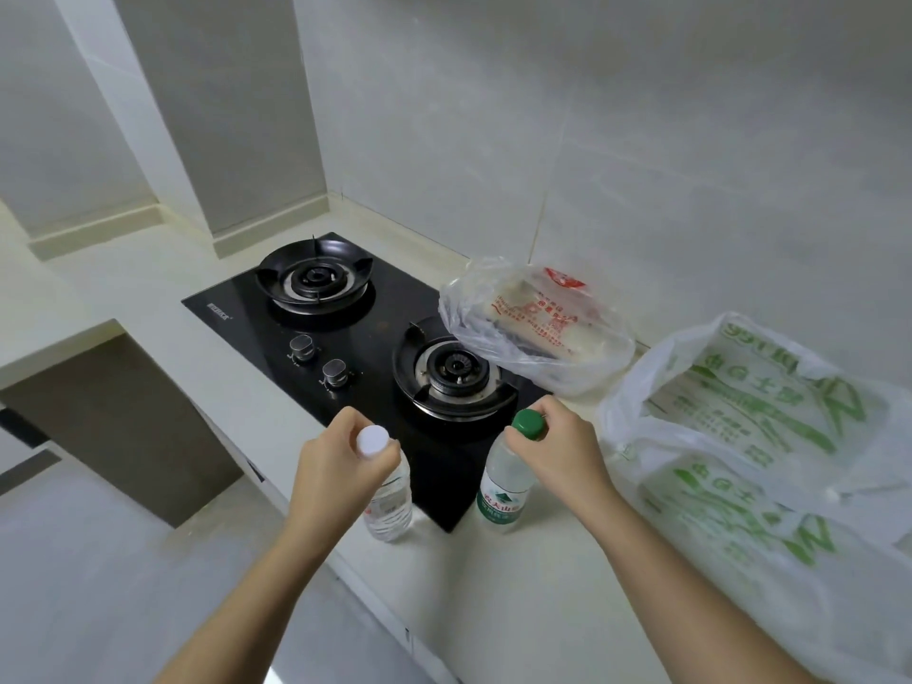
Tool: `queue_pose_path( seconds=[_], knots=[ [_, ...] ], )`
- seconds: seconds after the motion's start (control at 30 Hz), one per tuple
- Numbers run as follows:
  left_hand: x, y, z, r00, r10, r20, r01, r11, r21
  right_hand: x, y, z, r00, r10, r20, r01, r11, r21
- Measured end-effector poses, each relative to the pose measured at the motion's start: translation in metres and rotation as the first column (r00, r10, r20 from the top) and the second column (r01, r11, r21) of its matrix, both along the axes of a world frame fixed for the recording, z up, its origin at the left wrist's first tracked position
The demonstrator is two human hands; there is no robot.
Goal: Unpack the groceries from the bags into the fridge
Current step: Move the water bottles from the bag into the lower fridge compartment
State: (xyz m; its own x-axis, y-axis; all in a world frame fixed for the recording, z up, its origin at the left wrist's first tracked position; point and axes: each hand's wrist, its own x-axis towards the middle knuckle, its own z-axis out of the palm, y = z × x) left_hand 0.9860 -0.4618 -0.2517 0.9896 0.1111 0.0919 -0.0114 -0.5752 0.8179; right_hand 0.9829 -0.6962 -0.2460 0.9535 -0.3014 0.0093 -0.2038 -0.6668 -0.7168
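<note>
A white-capped bottle is gripped at its neck by the left hand, a green-capped bottle by the right hand; both are upright at a pale counter's front, by a black hob; a red-printed bag and a green-printed bag lie rightward, below grey tiled walls.

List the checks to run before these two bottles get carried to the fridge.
1. Left hand grips the clear plastic bottle with the white cap at its neck: ok.
2. Right hand grips the clear plastic bottle with the green cap at its neck: ok.
3. Both bottles capped: ok.
4. No flame on the black glass gas hob: ok.
5. Clear plastic bag with red print kept off the hob: not ok, it overlaps the hob's edge.
6. Fridge and the way to it: cannot tell, out of view.
</note>
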Motion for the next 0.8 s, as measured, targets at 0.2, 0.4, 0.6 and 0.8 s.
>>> queue_pose_path(
  seconds=[0.2,0.4,0.6,0.8],
  knots=[
    [-0.008,-0.003,-0.015,1.000,0.014,0.026,-0.011,0.997,-0.077,-0.008,0.004,-0.009,0.998,0.008,0.068,-0.005,0.999,-0.039],
    [-0.016,0.002,-0.031,0.995,0.034,0.090,-0.027,0.996,-0.085,-0.025,0.010,-0.032,0.965,-0.031,0.262,0.045,0.998,-0.046],
    [-0.027,0.007,-0.070,0.998,0.022,0.052,-0.016,0.994,-0.112,-0.035,0.010,-0.078,0.989,-0.075,0.130,0.045,0.975,0.217],
    [-0.034,0.009,-0.124,0.991,-0.045,-0.125,0.007,0.958,-0.286,-0.036,0.002,-0.140,0.996,-0.065,-0.064,0.087,0.891,0.445]
  ],
)
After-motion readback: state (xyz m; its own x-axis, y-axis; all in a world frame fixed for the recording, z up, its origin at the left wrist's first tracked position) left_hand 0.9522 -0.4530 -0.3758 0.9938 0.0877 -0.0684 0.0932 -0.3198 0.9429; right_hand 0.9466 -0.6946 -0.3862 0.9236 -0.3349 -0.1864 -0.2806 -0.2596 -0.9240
